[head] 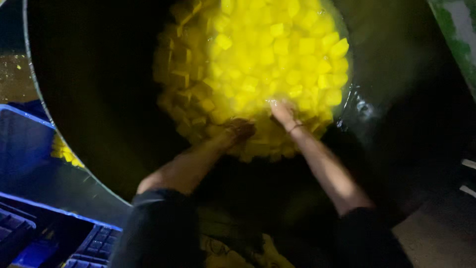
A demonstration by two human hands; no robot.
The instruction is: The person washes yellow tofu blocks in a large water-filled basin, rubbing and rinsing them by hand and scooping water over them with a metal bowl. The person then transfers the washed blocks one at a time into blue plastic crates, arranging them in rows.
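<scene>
Large dark pan [99, 99]: left hand [241, 130], right hand [282, 113] plunged among wet yellow cubes [267, 54], grip state indiscernible.

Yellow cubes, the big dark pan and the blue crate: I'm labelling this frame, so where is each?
yellow cubes [277, 47]: head view, middle of the lit heap.
dark pan [99, 99]: head view, bare inner wall at left.
blue crate [20, 144]: head view, its side wall.

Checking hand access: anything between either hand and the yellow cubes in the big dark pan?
Nothing visible. Both the left hand and right hand are already in the yellow cubes, at the near edge of the pile in the wet dark pan. Fingers are buried, so grip is unclear.
</scene>
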